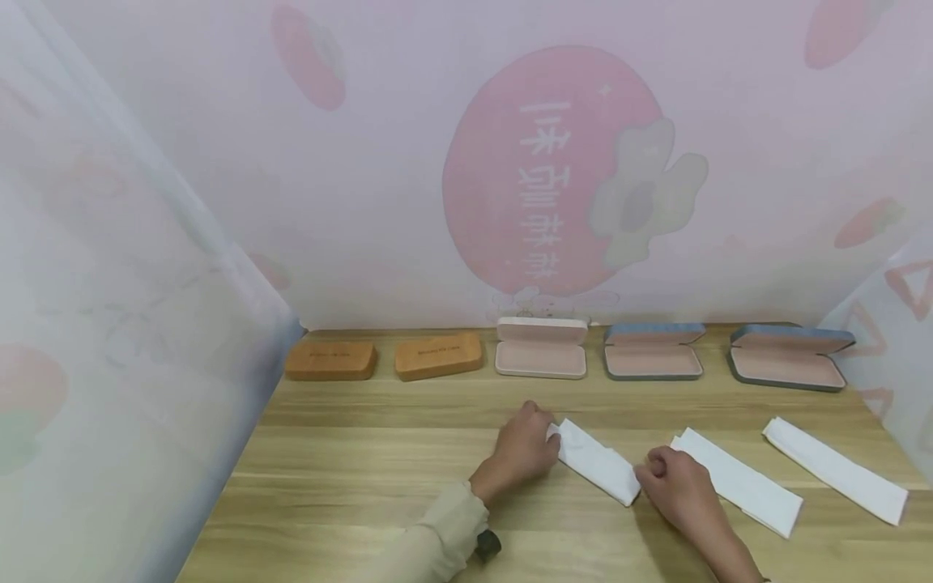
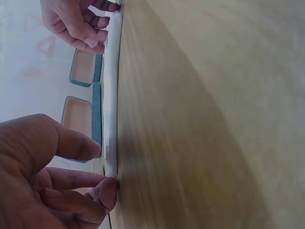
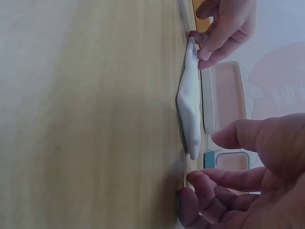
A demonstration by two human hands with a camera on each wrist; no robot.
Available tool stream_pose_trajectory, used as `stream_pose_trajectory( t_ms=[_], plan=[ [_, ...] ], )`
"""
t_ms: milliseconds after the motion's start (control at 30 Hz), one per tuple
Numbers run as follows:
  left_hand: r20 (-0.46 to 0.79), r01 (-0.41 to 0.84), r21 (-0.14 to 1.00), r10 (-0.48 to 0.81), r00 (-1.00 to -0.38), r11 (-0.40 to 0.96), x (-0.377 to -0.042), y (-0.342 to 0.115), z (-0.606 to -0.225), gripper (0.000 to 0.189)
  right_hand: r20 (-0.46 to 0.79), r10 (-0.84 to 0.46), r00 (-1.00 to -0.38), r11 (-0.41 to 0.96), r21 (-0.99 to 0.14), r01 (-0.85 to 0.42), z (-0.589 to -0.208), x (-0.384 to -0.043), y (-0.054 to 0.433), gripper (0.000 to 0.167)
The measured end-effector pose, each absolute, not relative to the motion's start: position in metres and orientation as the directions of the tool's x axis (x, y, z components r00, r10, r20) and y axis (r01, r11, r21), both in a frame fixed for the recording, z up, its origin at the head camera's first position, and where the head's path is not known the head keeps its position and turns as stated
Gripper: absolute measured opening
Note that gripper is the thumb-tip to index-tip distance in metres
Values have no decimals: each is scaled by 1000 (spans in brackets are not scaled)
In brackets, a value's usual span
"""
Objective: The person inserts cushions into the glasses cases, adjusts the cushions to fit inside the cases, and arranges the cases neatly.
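Observation:
A white cloth [image 1: 594, 460], folded into a long strip, lies slantwise on the wooden table between both hands. At its upper left end is my left hand [image 1: 523, 444]; in the left wrist view the fingertips [image 2: 108, 193] touch the cloth's end, while the thumb [image 2: 90, 147] stays apart from the other fingers. My right hand [image 1: 681, 490] is beside the lower right end, its fingers loosely bent. In the right wrist view its fingertips [image 3: 188, 205] are down at the tabletop, a short way from the cloth's tip [image 3: 194, 153], with nothing held.
Two more folded white strips [image 1: 743, 482] [image 1: 834, 470] lie to the right. Along the back edge stand two closed brown glasses cases [image 1: 331, 362] [image 1: 439, 356], then an open white case [image 1: 541, 360] and two open blue cases [image 1: 653, 363] [image 1: 787, 368]. A printed wall rises behind.

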State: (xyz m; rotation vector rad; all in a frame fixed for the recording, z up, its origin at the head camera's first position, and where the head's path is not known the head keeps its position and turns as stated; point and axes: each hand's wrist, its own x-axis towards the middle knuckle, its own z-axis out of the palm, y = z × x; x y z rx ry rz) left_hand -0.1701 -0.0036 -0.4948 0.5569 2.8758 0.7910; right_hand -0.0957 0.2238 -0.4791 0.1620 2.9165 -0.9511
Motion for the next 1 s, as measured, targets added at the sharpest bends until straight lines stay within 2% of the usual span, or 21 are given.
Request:
stream_pose_trajectory(
  t_ms=[133, 233, 400, 667, 1000],
  plan=[
    [-5, 318, 495, 368, -930, 809, -168, 0, -496, 21, -125, 67, -990, 798, -589, 128, -483, -90, 227, 23],
    [-10, 305, 483, 354, -935, 820, -168, 2, -497, 21, -138, 53, -989, 794, -595, 126, -486, -88, 227, 36],
    [-7, 296, 479, 341, -940, 827, -167, 5, -497, 19, -146, 39, -988, 801, -587, 119, -490, -86, 225, 39],
    [-9, 286, 467, 328, -945, 837, -164, 7, -501, 20, -120, 47, -992, 815, -569, 108, -494, -84, 220, 28],
    [15, 318, 491, 357, -934, 811, -163, 4, -501, 5, -106, 53, -993, 801, -589, 105, -493, -85, 217, 17]
  ],
)
